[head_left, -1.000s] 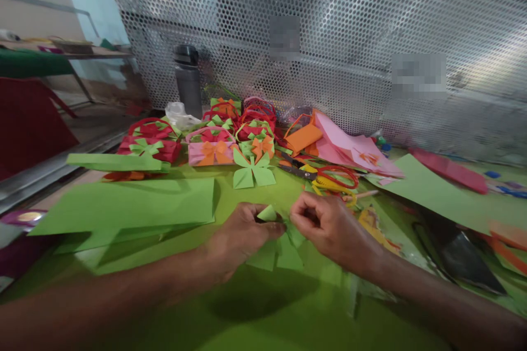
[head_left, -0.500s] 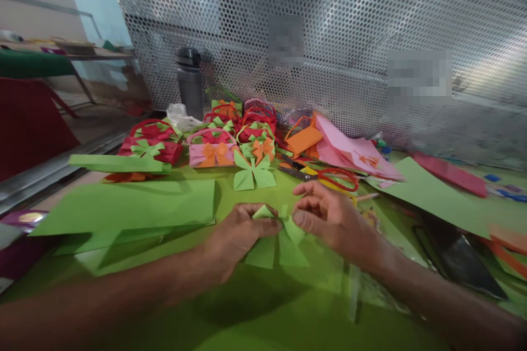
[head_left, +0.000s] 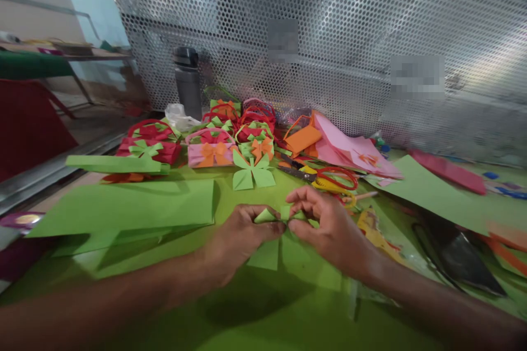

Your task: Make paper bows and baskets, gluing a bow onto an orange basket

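Between my two hands is a light green paper bow (head_left: 264, 255), with folded loops on top and two flat tails hanging toward me. My left hand (head_left: 242, 233) pinches its left loop and centre between thumb and fingers. On the other side my right hand (head_left: 323, 222) is closed on the right loop, its thumb and fingertips close to the middle. A small upright green strip (head_left: 285, 212) shows at the bow's centre. Just beyond my hands lies a flat green butterfly-shaped paper cutout (head_left: 253, 174).
Small paper bags with bows, a pink one (head_left: 209, 153) among them, stand behind. Scissors (head_left: 307, 171) with red and yellow handles lie right of centre. Green sheets (head_left: 164, 203) lie left, pink sheets (head_left: 349, 145) right. A grey bottle (head_left: 188, 82) stands before the perforated metal panel (head_left: 329, 27).
My right hand has moved left and closed on the bow's right side, which it was only touching loosely. The bow's loops are drawn in closer at the middle.
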Demonstrator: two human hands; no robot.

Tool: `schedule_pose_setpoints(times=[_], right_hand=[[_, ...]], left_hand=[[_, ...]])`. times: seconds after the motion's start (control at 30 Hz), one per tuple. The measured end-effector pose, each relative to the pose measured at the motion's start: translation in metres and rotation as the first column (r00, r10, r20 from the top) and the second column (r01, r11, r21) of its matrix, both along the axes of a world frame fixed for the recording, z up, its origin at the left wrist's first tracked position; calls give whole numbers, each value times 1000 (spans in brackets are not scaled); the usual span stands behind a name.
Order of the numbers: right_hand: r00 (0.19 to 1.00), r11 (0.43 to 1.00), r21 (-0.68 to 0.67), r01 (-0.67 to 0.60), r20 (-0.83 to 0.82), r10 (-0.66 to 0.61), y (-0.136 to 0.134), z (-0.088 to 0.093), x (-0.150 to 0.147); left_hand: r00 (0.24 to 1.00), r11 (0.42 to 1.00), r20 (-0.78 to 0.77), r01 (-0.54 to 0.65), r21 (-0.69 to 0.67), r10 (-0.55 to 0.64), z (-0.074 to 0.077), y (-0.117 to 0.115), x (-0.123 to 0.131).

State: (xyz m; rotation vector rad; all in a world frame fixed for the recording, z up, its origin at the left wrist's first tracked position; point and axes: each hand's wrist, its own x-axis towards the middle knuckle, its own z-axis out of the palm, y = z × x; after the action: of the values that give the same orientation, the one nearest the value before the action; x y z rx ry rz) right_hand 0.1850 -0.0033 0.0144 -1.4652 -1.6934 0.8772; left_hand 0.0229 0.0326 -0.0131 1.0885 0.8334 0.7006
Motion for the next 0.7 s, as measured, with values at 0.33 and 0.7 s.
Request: schedule_pose_setpoints(times=[0.33,0.7], right_hand=[[1000,998,59,15,27,-17,4,-5,1],[998,998,68,8,60,-13,1,-3,-2]], left_hand=[[999,996,15,54,-66,-53,4,1,-1],[999,1000,-36,-18,-12,18,2,-1,1]])
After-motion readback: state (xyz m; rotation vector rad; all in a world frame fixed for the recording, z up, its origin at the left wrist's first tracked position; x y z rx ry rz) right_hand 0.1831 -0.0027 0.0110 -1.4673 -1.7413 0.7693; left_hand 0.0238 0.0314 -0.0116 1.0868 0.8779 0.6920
